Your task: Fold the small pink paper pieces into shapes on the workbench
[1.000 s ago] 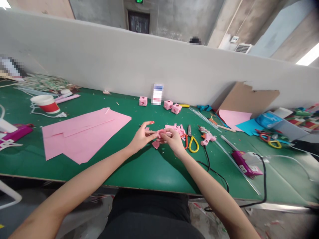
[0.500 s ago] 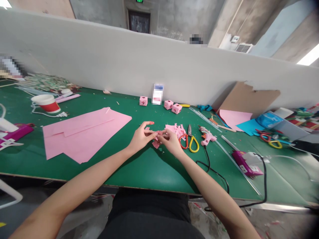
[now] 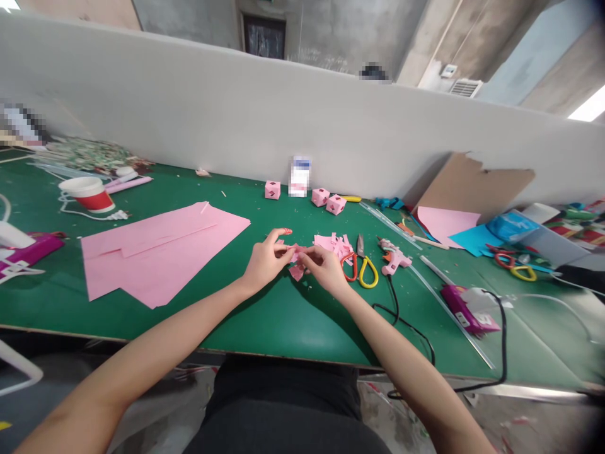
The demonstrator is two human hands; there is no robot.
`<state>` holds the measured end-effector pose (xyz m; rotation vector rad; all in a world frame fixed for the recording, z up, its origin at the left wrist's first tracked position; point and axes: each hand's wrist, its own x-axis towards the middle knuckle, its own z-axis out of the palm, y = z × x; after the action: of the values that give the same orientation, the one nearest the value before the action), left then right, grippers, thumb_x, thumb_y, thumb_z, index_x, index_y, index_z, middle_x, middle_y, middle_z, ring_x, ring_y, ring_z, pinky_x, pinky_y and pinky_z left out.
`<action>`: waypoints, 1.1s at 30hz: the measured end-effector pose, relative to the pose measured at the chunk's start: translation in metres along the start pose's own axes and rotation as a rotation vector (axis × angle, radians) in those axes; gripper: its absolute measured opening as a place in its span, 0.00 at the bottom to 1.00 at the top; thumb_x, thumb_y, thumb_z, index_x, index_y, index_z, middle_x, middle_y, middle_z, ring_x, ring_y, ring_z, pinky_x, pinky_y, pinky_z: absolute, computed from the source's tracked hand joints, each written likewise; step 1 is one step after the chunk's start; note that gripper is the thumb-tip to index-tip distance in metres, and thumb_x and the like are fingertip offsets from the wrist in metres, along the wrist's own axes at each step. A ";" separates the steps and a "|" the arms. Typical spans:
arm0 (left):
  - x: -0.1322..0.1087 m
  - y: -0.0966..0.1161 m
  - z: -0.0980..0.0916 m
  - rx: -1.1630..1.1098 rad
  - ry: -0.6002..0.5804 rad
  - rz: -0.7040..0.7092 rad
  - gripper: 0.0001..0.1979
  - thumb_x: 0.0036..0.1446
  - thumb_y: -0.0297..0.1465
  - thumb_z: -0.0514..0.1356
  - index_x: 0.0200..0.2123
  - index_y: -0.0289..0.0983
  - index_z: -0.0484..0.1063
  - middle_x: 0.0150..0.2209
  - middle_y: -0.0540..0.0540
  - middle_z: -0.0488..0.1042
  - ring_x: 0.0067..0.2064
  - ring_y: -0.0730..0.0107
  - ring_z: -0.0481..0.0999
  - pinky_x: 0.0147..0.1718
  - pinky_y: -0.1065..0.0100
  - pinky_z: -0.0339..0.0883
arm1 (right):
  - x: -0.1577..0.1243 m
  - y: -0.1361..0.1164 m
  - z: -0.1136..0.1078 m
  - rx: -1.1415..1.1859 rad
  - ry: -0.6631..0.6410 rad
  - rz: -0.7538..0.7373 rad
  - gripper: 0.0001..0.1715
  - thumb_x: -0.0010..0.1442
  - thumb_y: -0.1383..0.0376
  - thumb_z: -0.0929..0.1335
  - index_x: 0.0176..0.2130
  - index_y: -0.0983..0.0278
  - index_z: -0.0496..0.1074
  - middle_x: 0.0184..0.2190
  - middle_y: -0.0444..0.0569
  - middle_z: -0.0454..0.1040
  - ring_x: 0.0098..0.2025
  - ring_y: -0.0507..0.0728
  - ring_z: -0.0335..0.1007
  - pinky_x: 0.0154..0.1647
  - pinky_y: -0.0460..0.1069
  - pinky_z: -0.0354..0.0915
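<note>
Between my two hands is a small piece of pink paper [image 3: 297, 271], partly hidden by the fingers. My left hand [image 3: 267, 261] pinches its left side between thumb and finger, with the index finger raised. My right hand [image 3: 324, 268] is closed on its right side. Just behind the right hand lies a heap of pink paper strips [image 3: 335, 244]. Scissors [image 3: 363, 261] with red and yellow handles rest to the right of that hand. Farther back stand several small pink paper boxes [image 3: 273, 190] with dark diamond-shaped marks.
A large pink paper sheet [image 3: 161, 258] covers the table's left part. To the right are a pink glue gun [image 3: 395, 260] with a black cord, clear sticks [image 3: 449, 315] and a purple power strip [image 3: 467, 309]. A red-and-white paper cup [image 3: 89, 194] stands back left.
My fingers have shifted slightly on the pink paper piece, and a bit more of it shows between them. Everything else on the table lies as before.
</note>
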<state>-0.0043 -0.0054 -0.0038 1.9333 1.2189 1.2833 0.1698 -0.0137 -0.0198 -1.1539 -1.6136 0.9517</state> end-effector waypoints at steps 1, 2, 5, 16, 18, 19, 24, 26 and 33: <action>0.000 0.000 0.000 -0.006 -0.003 0.000 0.18 0.57 0.34 0.63 0.50 0.38 0.67 0.35 0.45 0.82 0.40 0.61 0.83 0.41 0.67 0.75 | 0.000 -0.001 0.000 -0.028 0.003 -0.010 0.19 0.58 0.50 0.69 0.36 0.64 0.73 0.28 0.47 0.77 0.27 0.53 0.73 0.30 0.48 0.69; 0.000 0.000 0.000 -0.014 -0.008 0.002 0.18 0.57 0.34 0.63 0.50 0.38 0.67 0.35 0.46 0.82 0.40 0.61 0.83 0.42 0.67 0.75 | -0.001 -0.002 0.000 -0.055 0.006 -0.022 0.18 0.58 0.51 0.69 0.35 0.63 0.73 0.27 0.46 0.77 0.26 0.53 0.72 0.29 0.48 0.68; 0.001 0.000 0.001 -0.042 -0.028 0.006 0.17 0.57 0.33 0.62 0.50 0.39 0.68 0.37 0.46 0.82 0.40 0.62 0.83 0.45 0.65 0.75 | -0.002 -0.005 0.001 -0.128 0.020 -0.054 0.17 0.60 0.52 0.68 0.33 0.63 0.72 0.26 0.45 0.75 0.25 0.52 0.70 0.28 0.47 0.65; 0.001 0.000 0.002 -0.110 -0.061 -0.021 0.21 0.55 0.32 0.63 0.52 0.39 0.65 0.36 0.47 0.82 0.38 0.63 0.83 0.50 0.59 0.73 | -0.005 -0.009 0.002 -0.182 0.043 -0.063 0.20 0.61 0.50 0.65 0.28 0.62 0.68 0.23 0.44 0.73 0.25 0.53 0.69 0.27 0.47 0.63; 0.001 0.000 0.002 -0.103 -0.067 -0.015 0.21 0.55 0.32 0.63 0.52 0.39 0.65 0.36 0.47 0.82 0.38 0.64 0.83 0.51 0.59 0.72 | -0.005 -0.008 0.003 -0.180 0.035 -0.069 0.19 0.61 0.51 0.65 0.28 0.62 0.68 0.23 0.44 0.73 0.25 0.53 0.69 0.27 0.47 0.63; 0.001 0.000 0.002 -0.104 -0.071 -0.011 0.21 0.55 0.32 0.63 0.52 0.39 0.65 0.36 0.47 0.82 0.38 0.64 0.83 0.51 0.59 0.72 | -0.004 -0.007 0.003 -0.180 0.034 -0.071 0.18 0.61 0.51 0.66 0.29 0.62 0.68 0.24 0.44 0.74 0.25 0.53 0.69 0.27 0.47 0.64; 0.001 -0.001 0.002 -0.100 -0.088 0.000 0.21 0.55 0.30 0.63 0.52 0.39 0.65 0.37 0.48 0.82 0.39 0.65 0.82 0.53 0.59 0.70 | -0.004 -0.010 0.003 -0.182 0.086 -0.085 0.14 0.61 0.54 0.67 0.35 0.62 0.72 0.30 0.46 0.78 0.30 0.54 0.73 0.28 0.47 0.65; 0.000 -0.001 0.002 -0.097 -0.091 0.005 0.21 0.55 0.31 0.62 0.53 0.39 0.65 0.36 0.48 0.82 0.40 0.65 0.82 0.53 0.59 0.70 | -0.004 -0.011 0.002 -0.194 0.097 -0.104 0.13 0.61 0.54 0.67 0.37 0.62 0.73 0.32 0.47 0.79 0.31 0.54 0.74 0.28 0.46 0.65; 0.000 0.000 0.003 -0.241 -0.113 -0.106 0.22 0.55 0.37 0.64 0.52 0.38 0.66 0.38 0.44 0.81 0.38 0.62 0.83 0.41 0.64 0.76 | -0.003 -0.012 -0.001 -0.244 0.147 -0.120 0.14 0.62 0.54 0.66 0.35 0.62 0.74 0.29 0.47 0.79 0.31 0.54 0.74 0.29 0.47 0.66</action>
<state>-0.0019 -0.0049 -0.0052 1.7214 1.0444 1.1909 0.1679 -0.0198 -0.0091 -1.2445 -1.6902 0.5907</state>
